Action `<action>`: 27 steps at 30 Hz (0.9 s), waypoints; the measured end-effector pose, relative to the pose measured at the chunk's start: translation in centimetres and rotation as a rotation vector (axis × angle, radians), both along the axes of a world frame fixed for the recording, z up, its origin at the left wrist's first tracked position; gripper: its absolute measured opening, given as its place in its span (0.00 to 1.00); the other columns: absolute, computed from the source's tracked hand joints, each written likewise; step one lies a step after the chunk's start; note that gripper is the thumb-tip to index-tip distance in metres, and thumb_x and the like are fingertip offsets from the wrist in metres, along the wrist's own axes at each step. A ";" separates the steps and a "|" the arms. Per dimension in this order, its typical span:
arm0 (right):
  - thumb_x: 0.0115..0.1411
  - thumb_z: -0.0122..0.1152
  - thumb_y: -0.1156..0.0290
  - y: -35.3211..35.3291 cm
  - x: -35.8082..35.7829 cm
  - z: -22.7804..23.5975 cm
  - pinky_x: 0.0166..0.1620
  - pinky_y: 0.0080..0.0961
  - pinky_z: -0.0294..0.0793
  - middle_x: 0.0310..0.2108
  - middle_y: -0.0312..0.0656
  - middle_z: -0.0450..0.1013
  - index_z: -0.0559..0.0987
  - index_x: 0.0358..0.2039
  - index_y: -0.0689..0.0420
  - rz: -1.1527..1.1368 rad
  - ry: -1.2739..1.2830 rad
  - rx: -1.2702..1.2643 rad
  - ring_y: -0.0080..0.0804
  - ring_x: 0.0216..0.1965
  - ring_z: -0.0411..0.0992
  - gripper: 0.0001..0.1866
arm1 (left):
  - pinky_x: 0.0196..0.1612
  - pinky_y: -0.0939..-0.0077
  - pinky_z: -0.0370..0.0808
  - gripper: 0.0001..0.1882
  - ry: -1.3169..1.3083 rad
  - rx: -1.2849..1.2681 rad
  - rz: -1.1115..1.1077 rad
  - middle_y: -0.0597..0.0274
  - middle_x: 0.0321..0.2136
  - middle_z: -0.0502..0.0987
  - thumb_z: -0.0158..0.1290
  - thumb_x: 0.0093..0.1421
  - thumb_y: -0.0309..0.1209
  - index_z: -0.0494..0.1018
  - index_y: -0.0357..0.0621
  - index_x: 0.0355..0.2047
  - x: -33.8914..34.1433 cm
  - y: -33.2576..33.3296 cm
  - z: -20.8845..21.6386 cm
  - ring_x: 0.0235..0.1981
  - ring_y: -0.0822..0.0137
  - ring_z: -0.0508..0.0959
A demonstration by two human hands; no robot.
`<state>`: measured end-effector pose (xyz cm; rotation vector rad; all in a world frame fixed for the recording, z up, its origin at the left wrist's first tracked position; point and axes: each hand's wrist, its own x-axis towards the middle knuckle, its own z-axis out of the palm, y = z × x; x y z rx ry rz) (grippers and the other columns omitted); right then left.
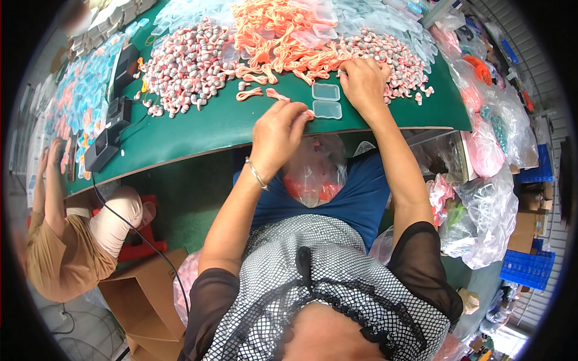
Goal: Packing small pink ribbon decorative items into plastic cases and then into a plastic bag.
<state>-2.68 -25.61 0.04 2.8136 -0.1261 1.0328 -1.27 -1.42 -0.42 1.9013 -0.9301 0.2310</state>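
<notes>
Over the green table's front part, my left hand (277, 133) is closed in a pinch on a small pink-and-grey earplug (310, 114). An open clear plastic case (327, 109) lies just right of its fingertips, lid part and base part side by side. Beyond that case my right hand (365, 84) bends its fingers down at the edge of the right earplug pile (397, 60); what they grip is hidden. Tied orange cords (283, 42) are heaped in the middle, and two loose cord bundles (249, 94) lie near my left hand.
Another earplug pile (186, 66) lies at the left, with clear cases (379, 21) heaped behind. Black boxes (103, 147) with a cable stand on the table's left. A co-worker (66, 240) sits at the far left. Plastic bags (481, 222) crowd the right side.
</notes>
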 end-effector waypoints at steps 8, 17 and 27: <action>0.54 0.67 0.65 3.7 -5.9 1.1 0.45 0.37 0.58 0.29 0.30 0.77 0.83 0.35 0.46 0.197 0.133 0.564 0.30 0.35 0.74 0.07 | 0.36 0.64 0.69 0.05 -0.172 0.046 0.058 0.63 0.30 0.77 0.60 0.57 0.31 0.80 0.47 0.34 -0.1 -1.4 -0.3 0.34 0.58 0.76; 0.53 0.68 0.66 4.8 -6.3 0.4 0.47 0.36 0.58 0.29 0.30 0.74 0.81 0.33 0.48 0.174 0.125 0.410 0.31 0.36 0.73 0.07 | 0.38 0.63 0.64 0.05 -0.244 0.201 0.124 0.68 0.30 0.75 0.63 0.53 0.35 0.82 0.51 0.30 0.6 -3.9 -1.0 0.35 0.62 0.73; 0.54 0.66 0.68 2.7 -5.1 0.9 0.43 0.38 0.65 0.31 0.34 0.76 0.81 0.29 0.51 0.257 0.190 0.580 0.36 0.36 0.75 0.03 | 0.41 0.63 0.63 0.16 -0.228 0.250 0.029 0.67 0.35 0.75 0.67 0.47 0.39 0.80 0.51 0.36 0.8 -2.6 -0.5 0.40 0.61 0.72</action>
